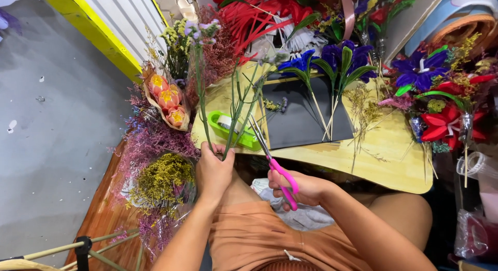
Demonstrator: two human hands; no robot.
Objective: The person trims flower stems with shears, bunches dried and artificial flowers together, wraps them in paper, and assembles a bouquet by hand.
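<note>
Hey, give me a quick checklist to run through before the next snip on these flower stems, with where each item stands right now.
1. Stems gripped firmly: the left hand is closed around the green stems, ok.
2. Scissors in hand: the right hand holds the pink-handled scissors, ok.
3. Blades open and at the stems: the tips point toward them, but whether they are open, cannot tell.
4. Left fingers away from the blades: there is a gap between them and the scissor tips, ok.
5. Working room on the wooden table: the black sheet and green tape dispenser lie right behind the stems, not ok.
</note>
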